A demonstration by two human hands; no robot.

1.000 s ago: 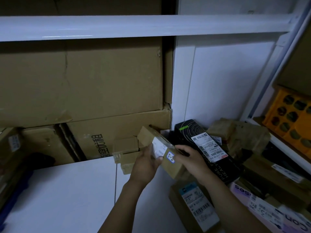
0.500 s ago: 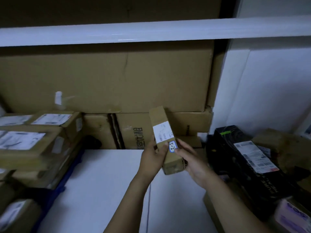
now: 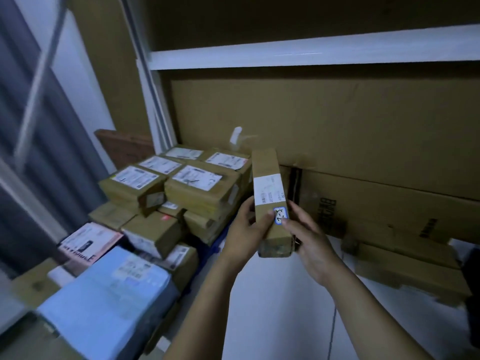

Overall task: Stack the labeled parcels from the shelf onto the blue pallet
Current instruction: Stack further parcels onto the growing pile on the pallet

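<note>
Change noted: the view now faces left of where it did a second ago. The shelf pile with the black box is gone from the right of the frame. A stack (image 3: pixel 181 188) of labelled boxes fills the centre left, with a sliver of blue at its foot that I judge to be the pallet (image 3: pixel 219 241). The big cartons (image 3: pixel 311 120) remain across the upper right.

Meaning: the pick is done and the carry is under way. The placing is not yet done.

Parcel (image 3: pixel 270 203): at frame centre, in the air, just right of the stack and not touching it. It stands on end, leaning slightly left. My left hand (image 3: pixel 244 237) grips its lower left edge, thumb on the front face. My right hand (image 3: pixel 309 245) wraps the lower right edge, thumb at the front. Both grips are closed firmly on it.

Appearance: a long, narrow brown box with scuffed tape at the bottom end. A white label (image 3: pixel 268 189) bands the middle. Below it sits a small blue-edged sticker (image 3: pixel 280 215) with handwriting I cannot read for certain.
</note>
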